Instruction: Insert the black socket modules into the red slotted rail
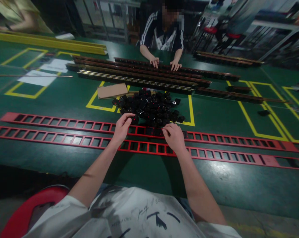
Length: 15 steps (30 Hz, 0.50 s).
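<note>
At left, keep the left hand (122, 128) light, thumb and fingers at a black block (134, 119) with a red dot, seemingly pinched by the far red frame (9, 116); best kept square to the openings. Farther right, avoid dragging through the dark pile (151, 106) just beyond that frame. Between the hands, check the dark pieces (157, 132) in the far red frame for level, even seating. At right, press gently with the right hand (174, 136), thumb and fingertips drawn close together at that frame; cannot tell whether pinching anything. Partly covered by the left hand: the block. Blurred together: pieces within the pile. Hidden: openings beneath the right hand. Cut off: left end of the near red frame (271, 161), right end of the far one.
</note>
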Tool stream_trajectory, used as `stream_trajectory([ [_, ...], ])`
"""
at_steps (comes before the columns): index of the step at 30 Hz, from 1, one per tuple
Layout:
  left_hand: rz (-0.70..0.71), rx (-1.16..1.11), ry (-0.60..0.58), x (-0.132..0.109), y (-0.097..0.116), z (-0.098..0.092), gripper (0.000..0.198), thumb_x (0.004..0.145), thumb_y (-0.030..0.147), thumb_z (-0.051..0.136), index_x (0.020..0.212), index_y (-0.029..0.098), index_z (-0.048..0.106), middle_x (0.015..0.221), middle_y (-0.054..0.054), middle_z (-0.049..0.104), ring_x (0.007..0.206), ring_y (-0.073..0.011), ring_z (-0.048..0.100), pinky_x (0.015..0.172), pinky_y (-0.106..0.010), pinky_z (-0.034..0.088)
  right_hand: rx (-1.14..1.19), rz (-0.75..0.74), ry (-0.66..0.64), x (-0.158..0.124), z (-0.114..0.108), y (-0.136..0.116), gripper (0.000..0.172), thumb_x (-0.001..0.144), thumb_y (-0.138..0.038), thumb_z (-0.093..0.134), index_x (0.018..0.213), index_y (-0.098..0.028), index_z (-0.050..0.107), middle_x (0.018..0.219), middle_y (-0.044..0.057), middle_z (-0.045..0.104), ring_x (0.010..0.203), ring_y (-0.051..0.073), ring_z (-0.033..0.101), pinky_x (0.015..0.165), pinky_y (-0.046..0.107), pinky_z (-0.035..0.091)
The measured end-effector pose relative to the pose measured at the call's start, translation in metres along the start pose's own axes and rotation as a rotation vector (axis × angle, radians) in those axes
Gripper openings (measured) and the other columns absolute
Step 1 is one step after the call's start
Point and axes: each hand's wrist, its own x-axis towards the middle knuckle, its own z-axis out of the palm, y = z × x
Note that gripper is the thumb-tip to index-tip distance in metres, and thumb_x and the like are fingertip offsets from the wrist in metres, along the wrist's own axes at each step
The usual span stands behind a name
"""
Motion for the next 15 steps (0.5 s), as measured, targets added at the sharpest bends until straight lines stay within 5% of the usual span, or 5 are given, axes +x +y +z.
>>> stream_trajectory([
  [6,-0.042,0.049,-0.117,-0.009,0.001,0.005,0.044,0.083,0.036,0.070,0.123,0.022,0.057,0.113,-0.007,0.070,0.098,-0.0216,0.069,0.085,-0.038,0.059,-0.002,0.001,-0.001,0.000,-0.002,-0.002,0.028,0.103,-0.029,0.047,0.092,-0.023,0.073,0.101,0.010,0.072,0.098,0.027,0.064,0.085,0.044,0.050],
  [15,0.083,0.356,-0.046,-0.009,0.022,0.003,0.020,0.080,0.018,0.070,0.097,0.022,0.059,0.108,-0.006,0.056,0.106,-0.0223,0.060,0.096,-0.041,0.053,0.029,0.011,-0.013,0.000,-0.001,-0.001,0.028,0.103,-0.029,0.048,0.091,-0.023,0.072,0.101,0.010,0.072,0.098,0.026,0.063,0.087,0.044,0.052],
])
